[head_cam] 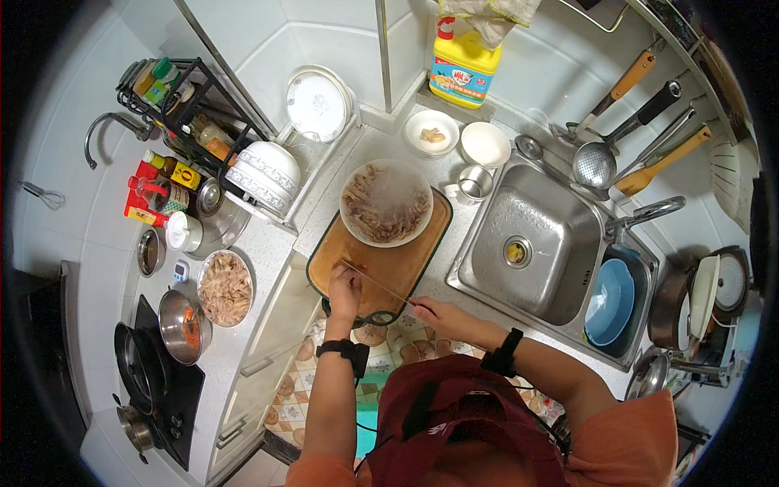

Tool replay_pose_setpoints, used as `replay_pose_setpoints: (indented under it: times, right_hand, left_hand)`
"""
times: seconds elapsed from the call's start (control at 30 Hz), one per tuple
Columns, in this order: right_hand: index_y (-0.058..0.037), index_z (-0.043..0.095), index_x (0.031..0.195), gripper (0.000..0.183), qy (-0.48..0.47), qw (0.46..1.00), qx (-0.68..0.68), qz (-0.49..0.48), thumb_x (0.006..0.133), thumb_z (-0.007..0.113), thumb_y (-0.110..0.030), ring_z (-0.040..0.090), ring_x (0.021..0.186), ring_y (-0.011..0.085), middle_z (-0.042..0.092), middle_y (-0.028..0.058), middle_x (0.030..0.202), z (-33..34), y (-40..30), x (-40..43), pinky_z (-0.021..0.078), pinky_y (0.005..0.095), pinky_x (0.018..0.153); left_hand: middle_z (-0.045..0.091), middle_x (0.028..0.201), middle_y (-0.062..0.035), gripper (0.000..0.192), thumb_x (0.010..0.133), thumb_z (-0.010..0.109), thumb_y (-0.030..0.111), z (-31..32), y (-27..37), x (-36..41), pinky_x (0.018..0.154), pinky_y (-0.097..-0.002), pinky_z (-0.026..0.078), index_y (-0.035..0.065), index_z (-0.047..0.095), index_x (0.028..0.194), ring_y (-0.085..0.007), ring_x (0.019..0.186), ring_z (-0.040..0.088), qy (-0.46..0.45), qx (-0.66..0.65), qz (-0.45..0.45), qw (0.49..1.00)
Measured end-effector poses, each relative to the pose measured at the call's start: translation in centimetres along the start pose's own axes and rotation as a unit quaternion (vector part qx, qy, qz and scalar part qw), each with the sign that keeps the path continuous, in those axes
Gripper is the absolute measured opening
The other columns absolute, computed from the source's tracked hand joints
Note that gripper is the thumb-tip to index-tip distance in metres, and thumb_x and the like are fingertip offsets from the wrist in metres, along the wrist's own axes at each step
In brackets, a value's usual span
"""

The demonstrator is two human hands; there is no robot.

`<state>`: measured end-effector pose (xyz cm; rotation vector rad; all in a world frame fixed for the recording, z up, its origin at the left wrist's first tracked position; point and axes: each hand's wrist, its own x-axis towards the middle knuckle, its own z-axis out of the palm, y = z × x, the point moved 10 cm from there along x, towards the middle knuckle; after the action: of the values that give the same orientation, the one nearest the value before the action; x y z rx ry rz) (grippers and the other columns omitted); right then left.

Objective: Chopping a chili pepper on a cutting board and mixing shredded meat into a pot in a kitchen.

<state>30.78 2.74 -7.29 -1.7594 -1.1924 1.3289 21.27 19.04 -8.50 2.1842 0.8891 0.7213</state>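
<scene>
A wooden cutting board [398, 271] with a dark green rim lies on the counter in front of me. My right hand [439, 315] grips the handle of a kitchen knife [384, 287], whose thin blade reaches left across the near part of the board. Close to the blade's far end, my left hand [345, 289] rests with its fingers bent; whether they pinch anything is hidden. A small reddish scrap [363, 268] lies just beyond the blade. On the board's far end stands a white bowl [352, 230] of dark, steaming meat pieces [383, 204].
A steel sink [548, 189] is at the right; a white plate with ginger-like pieces [433, 135], a white bowl [485, 145] and a metal cup [475, 182] stand behind. Leftward are pale meat pieces [225, 289], a steel bowl [176, 335], a dish rack [316, 155] and a stove [182, 389].
</scene>
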Motion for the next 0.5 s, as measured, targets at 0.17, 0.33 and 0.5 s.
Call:
replay_pose_setpoints:
  times: [0.17,0.33,0.5]
  right_hand:
    - [0.0021,0.037,0.119,0.049,-0.028,0.999,-0.029,0.031,0.089,0.033,-0.036,0.047,0.101,0.0352,0.047,0.0228,0.112,0.5,0.2,0.1,0.0373,0.0359,0.085]
    - [0.004,0.036,0.119,0.051,-0.023,0.999,0.008,0.038,0.088,0.034,-0.037,0.044,0.105,0.0345,0.046,0.0223,0.114,1.6,-1.0,2.7,0.0363,0.0357,0.086]
    - [0.0022,0.038,0.118,0.049,0.008,1.0,0.007,0.026,0.088,0.034,-0.036,0.048,0.1,0.0339,0.048,0.0219,0.111,1.2,0.5,3.4,0.0376,0.0355,0.084]
  left_hand:
    - [0.052,0.076,-0.0162,0.013,0.06,0.05,-0.008,0.3,-0.3,-0.1,0.065,-0.0366,0.04,-0.0016,0.055,0.07,-0.0341,0.074,0.048,0.0,0.0,0.012,1.0]
    - [0.053,0.077,-0.0145,0.013,0.059,0.05,-0.009,0.5,-2.2,-0.1,0.066,-0.0355,0.041,-0.0017,0.055,0.069,-0.0327,0.075,0.049,0.02,-0.073,-0.045,0.996]
    - [0.052,0.074,-0.0142,0.012,0.063,0.05,-0.009,0.4,-0.3,0.5,0.06,-0.0332,0.041,-0.0027,0.055,0.072,-0.0307,0.068,0.049,-0.003,-0.041,0.002,0.999]
